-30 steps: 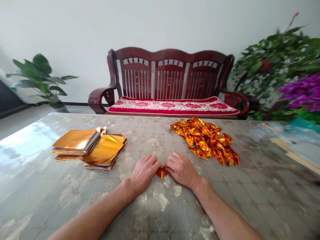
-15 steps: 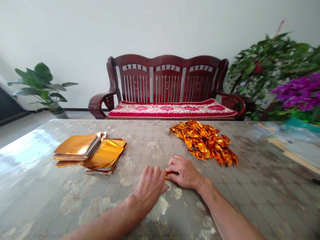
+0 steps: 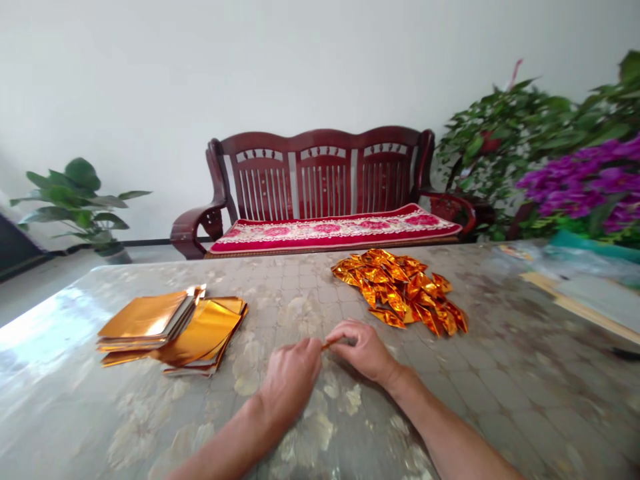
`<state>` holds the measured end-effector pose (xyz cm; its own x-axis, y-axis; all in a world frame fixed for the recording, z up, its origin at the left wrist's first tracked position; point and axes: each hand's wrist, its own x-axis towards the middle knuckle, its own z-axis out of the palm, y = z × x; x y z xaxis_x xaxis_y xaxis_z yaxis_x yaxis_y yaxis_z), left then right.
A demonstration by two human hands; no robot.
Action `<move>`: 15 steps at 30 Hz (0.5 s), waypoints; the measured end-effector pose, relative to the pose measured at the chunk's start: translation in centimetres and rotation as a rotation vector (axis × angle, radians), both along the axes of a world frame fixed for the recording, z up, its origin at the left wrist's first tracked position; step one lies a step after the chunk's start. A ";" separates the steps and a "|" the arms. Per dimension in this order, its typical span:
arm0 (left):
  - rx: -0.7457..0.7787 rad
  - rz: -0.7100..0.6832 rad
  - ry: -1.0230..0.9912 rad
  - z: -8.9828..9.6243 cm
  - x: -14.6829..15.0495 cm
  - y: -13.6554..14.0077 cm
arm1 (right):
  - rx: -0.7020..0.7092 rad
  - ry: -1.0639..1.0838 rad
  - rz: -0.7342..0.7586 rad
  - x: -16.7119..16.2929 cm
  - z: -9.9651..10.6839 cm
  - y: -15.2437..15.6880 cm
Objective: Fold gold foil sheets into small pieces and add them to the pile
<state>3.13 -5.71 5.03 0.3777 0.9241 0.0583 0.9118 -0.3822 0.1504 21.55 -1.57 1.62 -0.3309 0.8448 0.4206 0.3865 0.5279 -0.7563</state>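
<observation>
Between my two hands, low over the middle of the table, is a small piece of gold foil paper (image 3: pixel 326 345), mostly covered by fingers. My left hand (image 3: pixel 294 371) is closed on its left end, knuckles up. On its right end, my right hand (image 3: pixel 364 350) pinches with thumb and forefinger. Beyond my right hand lies a heap of folded gold foil paper pieces (image 3: pixel 400 287), pointed at their ends. To the left of my left hand sits a loose stack of flat gold foil sheets (image 3: pixel 145 317), with more sheets (image 3: pixel 210 330) fanned against it.
A patterned cover lies over the table (image 3: pixel 270 413). At the right are plastic bags (image 3: pixel 595 263), papers (image 3: pixel 595 297) and purple flowers (image 3: pixel 590 180). Behind the table stands a dark red wooden bench (image 3: pixel 325 180) with a red cushion, and plants (image 3: pixel 83 203) flank it.
My view has tilted and turned slightly. My hands stay together on the foil paper; the fingers have shifted, and less of the foil shows as a thin strip now.
</observation>
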 end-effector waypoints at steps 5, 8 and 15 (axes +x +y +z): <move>-0.048 0.133 -0.679 -1.1 0.3 0.4 | -0.250 0.351 -0.076 -1.2 1.3 -0.4; -0.083 0.177 -0.942 -2.5 1.1 0.3 | -0.250 0.397 -0.138 -1.8 2.0 -1.1; -0.234 0.210 -1.330 -3.9 2.4 0.3 | -0.136 0.291 -0.211 -2.2 2.0 -2.0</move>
